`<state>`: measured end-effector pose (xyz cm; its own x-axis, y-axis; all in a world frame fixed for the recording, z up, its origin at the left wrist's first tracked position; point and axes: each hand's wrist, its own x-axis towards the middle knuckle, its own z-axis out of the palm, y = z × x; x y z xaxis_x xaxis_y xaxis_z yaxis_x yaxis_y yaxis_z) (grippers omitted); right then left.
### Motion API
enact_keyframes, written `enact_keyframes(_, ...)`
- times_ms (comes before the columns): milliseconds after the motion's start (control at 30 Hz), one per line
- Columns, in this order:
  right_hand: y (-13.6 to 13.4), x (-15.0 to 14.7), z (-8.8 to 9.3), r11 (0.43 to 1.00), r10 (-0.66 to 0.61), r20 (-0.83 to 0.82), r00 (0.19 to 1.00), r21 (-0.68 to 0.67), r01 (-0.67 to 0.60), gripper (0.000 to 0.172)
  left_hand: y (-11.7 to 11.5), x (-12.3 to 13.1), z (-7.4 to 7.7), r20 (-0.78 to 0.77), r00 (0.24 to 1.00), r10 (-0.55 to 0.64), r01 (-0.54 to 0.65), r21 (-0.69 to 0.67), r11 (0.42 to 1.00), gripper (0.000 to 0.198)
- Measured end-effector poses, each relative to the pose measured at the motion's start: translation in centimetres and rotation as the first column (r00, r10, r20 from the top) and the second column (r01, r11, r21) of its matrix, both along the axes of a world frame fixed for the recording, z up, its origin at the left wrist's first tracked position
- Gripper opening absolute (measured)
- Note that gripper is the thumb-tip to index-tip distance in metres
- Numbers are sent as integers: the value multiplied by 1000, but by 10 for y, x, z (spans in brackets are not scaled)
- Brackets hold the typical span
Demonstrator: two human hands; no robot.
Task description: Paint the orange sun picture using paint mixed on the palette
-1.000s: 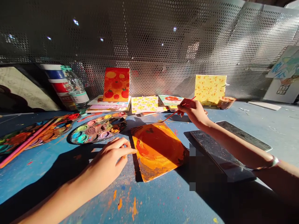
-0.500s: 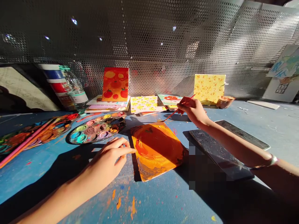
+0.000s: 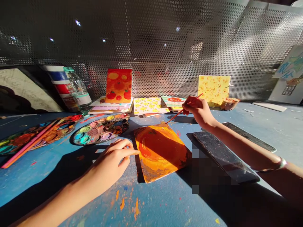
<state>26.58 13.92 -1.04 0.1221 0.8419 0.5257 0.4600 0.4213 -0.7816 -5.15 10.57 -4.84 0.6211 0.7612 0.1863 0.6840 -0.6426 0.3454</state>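
Observation:
A thin paintbrush (image 3: 175, 116) is pinched in my right hand (image 3: 198, 109). Its tip rests at the far edge of a small board painted orange (image 3: 157, 151), where a brownish patch shows. Red paint lies at the board's left and a darker brown band runs along its near edge. My left hand (image 3: 118, 156) holds nothing. Its index fingertip touches the board's left edge, with the other fingers loosely bent and the thumb apart. Beyond that hand lies an oval paint palette (image 3: 93, 131) with wells of many colours.
Two more brushes (image 3: 30, 143) cross a second palette (image 3: 53, 134). Behind stand a plastic bottle (image 3: 80, 94), a red fruit painting (image 3: 119, 85) and a yellow painting (image 3: 214, 90). A small cup (image 3: 229, 104) is at the back right. Dark flat slabs (image 3: 220, 154) lie below my right forearm.
The brush tip stays at the board's far edge, where the brownish patch looks larger. My right hand has shifted slightly right with the whole view. My left hand keeps its place at the edge.

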Motion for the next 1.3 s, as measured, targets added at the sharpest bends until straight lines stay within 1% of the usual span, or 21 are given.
enact_keyframes(133,0,1,1,998,38,22,999,-50,-37,27,1,0,1,7,1000,-3,3,17,1000,43)
enact_keyframes(300,3,5,1,1000,13,-13,1000,-11,-13,28,1,0,0,1,1000,-5,5,27,1000,43)
enact_keyframes(433,4,8,-1,999,15,7,1000,-40,-14,31,0,-1,0,-9,1000,-6,6,2,1000,43)
enact_keyframes(567,3,7,0,1000,-15,-13,1000,-2,15,31,0,0,-1,-4,1000,-5,5,-21,1000,44)
enact_keyframes(733,2,6,2,999,29,26,999,-42,-28,36,1,0,-2,12,1000,-23,23,-24,999,43)
enact_keyframes(900,-2,3,6,998,11,-40,999,63,-9,36,-1,1,0,24,999,-34,34,-8,999,43)
enact_keyframes(967,-8,-7,8,993,29,-55,998,118,-22,33,-3,2,0,16,999,-46,46,17,999,42)
enact_keyframes(1033,-14,-24,10,985,84,-49,995,158,-76,28,-4,2,0,6,999,-53,52,60,997,40)
enact_keyframes(1133,-17,-58,14,963,242,28,970,115,-244,27,-5,2,-2,-21,999,-43,45,110,993,36)
enact_keyframes(1200,-11,-83,17,935,336,128,933,77,-347,29,-6,2,-2,-43,999,-28,33,124,992,34)
enact_keyframes(1300,7,-120,16,902,403,230,886,62,-427,32,-7,1,-3,-69,998,-8,15,114,993,35)
